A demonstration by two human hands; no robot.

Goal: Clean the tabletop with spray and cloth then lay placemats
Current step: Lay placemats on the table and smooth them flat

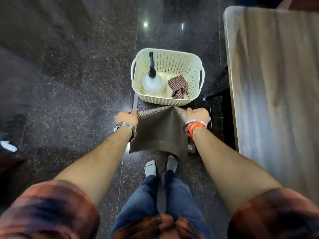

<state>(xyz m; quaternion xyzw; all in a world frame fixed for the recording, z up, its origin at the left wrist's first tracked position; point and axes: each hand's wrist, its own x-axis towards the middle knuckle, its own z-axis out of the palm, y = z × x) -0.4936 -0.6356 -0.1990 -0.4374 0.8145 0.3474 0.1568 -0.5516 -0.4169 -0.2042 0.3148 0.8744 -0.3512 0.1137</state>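
Brown woven placemat (160,130), hanging from its upper corners; clear spray bottle (151,82), upright, and crumpled checked cloth (178,86) in cream basket (183,66); wooden tabletop (276,83) at right.

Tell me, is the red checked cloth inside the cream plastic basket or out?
Inside: the red checked cloth lies crumpled at the bottom of the cream plastic basket.
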